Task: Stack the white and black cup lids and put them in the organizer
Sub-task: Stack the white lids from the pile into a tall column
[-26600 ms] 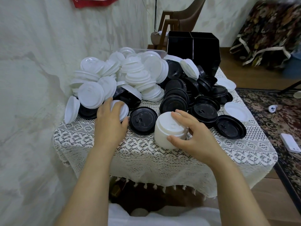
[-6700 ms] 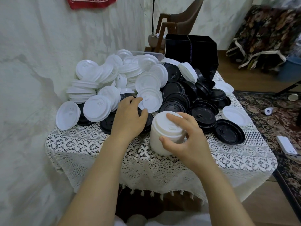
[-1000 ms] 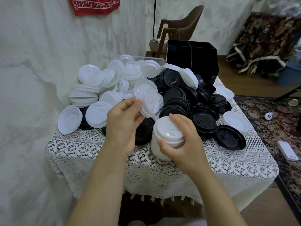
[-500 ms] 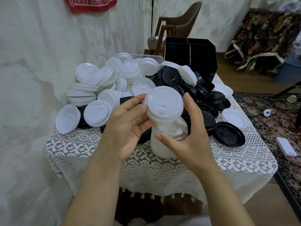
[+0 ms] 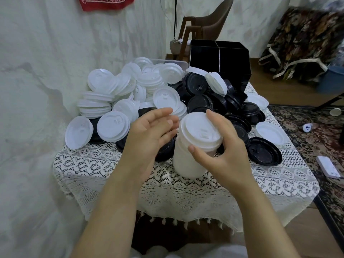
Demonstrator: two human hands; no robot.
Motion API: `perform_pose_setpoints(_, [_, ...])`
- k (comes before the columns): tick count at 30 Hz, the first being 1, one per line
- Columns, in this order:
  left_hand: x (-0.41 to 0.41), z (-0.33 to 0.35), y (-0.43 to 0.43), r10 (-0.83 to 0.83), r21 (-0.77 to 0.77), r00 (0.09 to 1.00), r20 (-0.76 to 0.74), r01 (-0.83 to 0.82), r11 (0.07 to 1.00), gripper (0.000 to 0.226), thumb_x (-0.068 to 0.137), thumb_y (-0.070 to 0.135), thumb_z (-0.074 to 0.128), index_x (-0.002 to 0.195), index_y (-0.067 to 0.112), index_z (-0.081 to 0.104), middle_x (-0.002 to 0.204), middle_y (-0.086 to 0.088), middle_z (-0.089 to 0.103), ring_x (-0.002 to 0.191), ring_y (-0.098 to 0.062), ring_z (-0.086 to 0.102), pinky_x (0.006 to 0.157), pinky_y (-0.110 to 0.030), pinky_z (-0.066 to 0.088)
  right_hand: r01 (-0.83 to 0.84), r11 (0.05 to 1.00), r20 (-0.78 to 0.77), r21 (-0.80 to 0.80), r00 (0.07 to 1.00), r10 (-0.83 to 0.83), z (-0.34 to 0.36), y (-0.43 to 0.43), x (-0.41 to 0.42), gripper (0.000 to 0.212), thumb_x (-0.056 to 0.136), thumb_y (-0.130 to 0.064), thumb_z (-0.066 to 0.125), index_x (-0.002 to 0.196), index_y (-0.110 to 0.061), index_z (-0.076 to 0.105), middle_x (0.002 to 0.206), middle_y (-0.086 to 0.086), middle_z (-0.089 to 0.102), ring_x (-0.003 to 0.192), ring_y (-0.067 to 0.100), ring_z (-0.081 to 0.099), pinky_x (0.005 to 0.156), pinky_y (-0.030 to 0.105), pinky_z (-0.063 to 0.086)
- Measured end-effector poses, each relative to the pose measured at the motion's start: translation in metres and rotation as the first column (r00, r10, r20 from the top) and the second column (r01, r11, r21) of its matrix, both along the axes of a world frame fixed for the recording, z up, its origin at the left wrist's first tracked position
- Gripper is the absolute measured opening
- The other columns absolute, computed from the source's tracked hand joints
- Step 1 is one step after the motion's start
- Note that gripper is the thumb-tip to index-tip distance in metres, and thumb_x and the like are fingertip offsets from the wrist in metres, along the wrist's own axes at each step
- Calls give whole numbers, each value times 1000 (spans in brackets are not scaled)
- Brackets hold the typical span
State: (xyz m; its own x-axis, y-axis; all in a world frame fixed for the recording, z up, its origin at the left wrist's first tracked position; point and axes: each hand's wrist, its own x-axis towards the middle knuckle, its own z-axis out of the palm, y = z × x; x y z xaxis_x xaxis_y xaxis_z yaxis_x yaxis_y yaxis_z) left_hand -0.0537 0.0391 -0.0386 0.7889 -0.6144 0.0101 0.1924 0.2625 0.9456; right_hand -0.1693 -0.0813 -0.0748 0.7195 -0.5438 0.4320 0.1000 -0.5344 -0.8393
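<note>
Standing on the lace cloth (image 5: pixel 260 180) near the table's front edge, the stack (image 5: pixel 191 159) of white lids is gripped at its top by the right hand (image 5: pixel 226 155), thumb at 7 o'clock and fingers curled over the rim at 2 o'clock. The left hand (image 5: pixel 147 138) hovers just beside it at 9 o'clock, fingers loosely spread, holding nothing. Loose white lids (image 5: pixel 130 86) heap at 10 o'clock, black lids (image 5: pixel 214 103) at 1 o'clock. One upturned lid (image 5: pixel 264 154) lies at 3 o'clock. The organizer (image 5: pixel 219 60) stands beyond the heap at 12 o'clock.
</note>
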Motion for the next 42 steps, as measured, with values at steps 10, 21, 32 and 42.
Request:
perform_pose_setpoints(10, [-2, -15, -10, -97, 322, 966, 238, 15, 947, 27, 94, 7, 54, 113, 19, 70, 110, 5, 71, 109, -6, 62, 104, -36, 46, -84, 996, -151, 32, 985, 88, -11, -4, 0, 74, 77, -27, 80, 143, -19, 46, 137, -24, 38, 123, -20, 34, 97, 0, 28])
perform_pose_setpoints(21, [1, -19, -12, -162, 355, 942, 294, 50, 933, 29, 96, 8, 50, 116, 16, 69, 113, 3, 70, 111, -9, 62, 103, -37, 47, -30, 994, -113, 103, 993, 42, -13, 2, 3, 70, 74, -32, 81, 136, -29, 48, 133, -26, 41, 121, -18, 38, 100, 7, 36])
perform_pose_setpoints(32, [1, -20, -11, -212, 397, 869, 448, 19, 918, 34, 94, 3, 49, 97, 27, 73, 102, 4, 73, 101, -13, 64, 93, -33, 51, 14, 991, -79, 130, 997, -3, -21, 9, 6, 68, 72, -23, 85, 125, -39, 46, 129, -26, 43, 118, -13, 42, 100, 14, 40])
perform_pose_setpoints(42, [42, -32, 12, 180, 292, 489, 854, -736, 611, 38, 88, 10, 61, 125, 5, 58, 130, -11, 54, 122, -24, 46, 104, -28, 32, 1, 993, -110, 119, 994, 13, -21, 6, 4, 67, 77, -17, 81, 129, -37, 45, 131, -29, 41, 121, -12, 38, 100, 12, 36])
